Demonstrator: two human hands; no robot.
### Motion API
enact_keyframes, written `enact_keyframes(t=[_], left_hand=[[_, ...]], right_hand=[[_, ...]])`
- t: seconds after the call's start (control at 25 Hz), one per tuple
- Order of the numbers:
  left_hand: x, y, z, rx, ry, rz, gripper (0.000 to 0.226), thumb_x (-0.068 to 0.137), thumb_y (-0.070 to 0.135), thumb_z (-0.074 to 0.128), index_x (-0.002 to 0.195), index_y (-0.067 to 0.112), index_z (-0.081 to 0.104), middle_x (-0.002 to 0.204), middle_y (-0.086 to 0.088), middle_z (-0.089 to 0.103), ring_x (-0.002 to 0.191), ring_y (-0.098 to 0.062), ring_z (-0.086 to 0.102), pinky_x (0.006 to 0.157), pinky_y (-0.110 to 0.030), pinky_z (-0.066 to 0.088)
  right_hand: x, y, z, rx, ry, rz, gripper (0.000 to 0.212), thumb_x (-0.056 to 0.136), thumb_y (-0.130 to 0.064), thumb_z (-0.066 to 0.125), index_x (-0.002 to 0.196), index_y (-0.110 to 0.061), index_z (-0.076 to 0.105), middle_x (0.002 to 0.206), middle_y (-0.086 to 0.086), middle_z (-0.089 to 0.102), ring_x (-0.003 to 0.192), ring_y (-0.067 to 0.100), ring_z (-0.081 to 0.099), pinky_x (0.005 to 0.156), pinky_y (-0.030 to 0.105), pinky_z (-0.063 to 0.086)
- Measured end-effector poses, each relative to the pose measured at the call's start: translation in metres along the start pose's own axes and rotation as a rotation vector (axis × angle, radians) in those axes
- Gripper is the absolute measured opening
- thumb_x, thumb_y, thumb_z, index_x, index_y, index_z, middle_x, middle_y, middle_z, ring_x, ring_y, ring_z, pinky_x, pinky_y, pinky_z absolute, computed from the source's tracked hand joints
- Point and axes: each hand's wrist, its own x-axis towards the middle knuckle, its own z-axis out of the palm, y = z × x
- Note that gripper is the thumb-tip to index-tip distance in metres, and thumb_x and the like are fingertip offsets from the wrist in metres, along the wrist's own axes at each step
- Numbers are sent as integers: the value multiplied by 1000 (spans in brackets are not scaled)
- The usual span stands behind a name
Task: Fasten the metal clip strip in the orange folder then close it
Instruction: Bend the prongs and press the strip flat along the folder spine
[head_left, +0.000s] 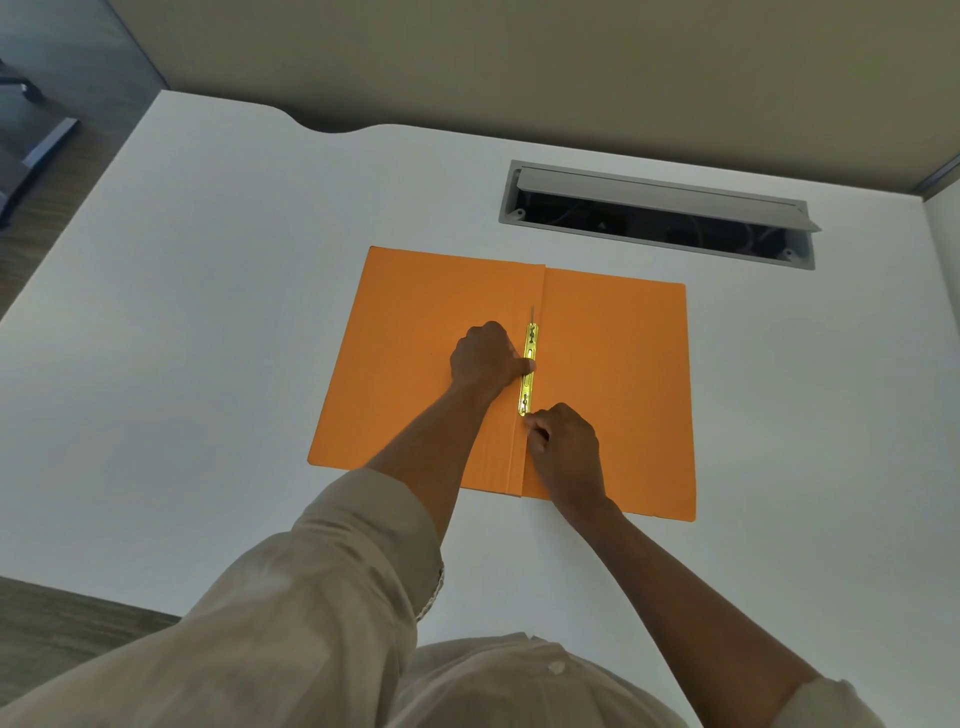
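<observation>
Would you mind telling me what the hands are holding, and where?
Nothing is lifted. The left hand presses the middle of the metal clip strip on the open orange folder; the right hand fingers its near end.

The folder (415, 364) is showing as matt orange card, smooth on both leaves, with fine ribbing along the spine fold. The clip strip (529, 371) along that fold is gleaming as bright, yellowish metal, glossy and catching light, with a thin duller metal prong sticking out at its far end. The tabletop (208, 312) is looking like smooth, matt white laminate. Near its far right corner the cable hatch (660, 200) is appearing as grey, satin-finished plastic or metal; which, is unclear. The sleeves (332, 587) are reading as soft, creased beige cloth.
</observation>
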Motion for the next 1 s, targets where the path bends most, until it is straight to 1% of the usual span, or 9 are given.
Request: enact_keyframes(t=[0.12,0.28,0.4,0.52,0.6,0.72,0.84,0.92,1.0], left_hand=[[-1,0,0,1,3,2,41,71,39,84,96,10,70,101,-6,72,94,-27,68,79,-38,56],[-2,2,0,8,-2,-6,43,70,39,85,97,10,69,103,-7,71,95,-28,68,82,-40,57],[-2,1,-1,3,-5,-14,44,71,39,85,99,10,69,105,-8,71,97,-28,68,82,-40,57],[-1,0,0,-7,-6,-13,42,71,38,85,97,11,69,104,-7,72,97,-28,69,82,-39,57],[0,0,0,-7,-12,-17,43,71,40,85,99,11,69,106,-7,72,98,-28,68,85,-41,57],[1,0,0,0,-32,-30,47,72,42,84,103,10,69,108,-8,71,100,-28,68,88,-43,57],[3,-2,1,-6,-30,-27,44,71,42,85,99,11,70,104,-7,73,97,-27,69,85,-41,58],[5,-3,2,-19,-26,-21,43,70,42,85,97,11,70,100,-5,73,94,-26,70,81,-38,58],[6,-5,4,-24,-25,-17,42,69,42,85,94,12,71,98,-4,73,91,-25,70,78,-36,57]], right_hand=[[-6,-2,3,-4,19,-26,16,89,-3,65,102,-2,74,87,15,69,75,27,65,66,26,47],[-15,-4,5,32,10,-31,20,90,-9,66,109,-5,71,97,11,70,85,22,67,73,21,46],[-23,-1,2,95,48,0,23,90,-9,66,112,-7,69,103,9,71,90,22,67,79,24,49],[-22,8,-7,66,94,42,27,92,-11,62,119,-8,65,114,10,68,103,26,65,90,34,52],[-11,20,-14,-26,78,81,38,94,-18,58,130,-6,57,131,13,60,122,29,54,105,40,43],[15,44,-26,-198,-39,135,60,99,-33,48,149,-5,32,157,14,32,147,31,25,122,42,20],[40,66,-32,-309,-117,144,74,100,-44,40,155,-7,10,165,12,6,153,30,3,125,45,7],[52,74,-31,-347,-158,118,78,100,-50,36,156,-9,1,166,11,-3,153,28,-4,125,46,3],[57,78,-27,-374,-175,98,79,99,-55,30,156,-10,-4,166,10,-6,153,27,-8,125,46,1]])
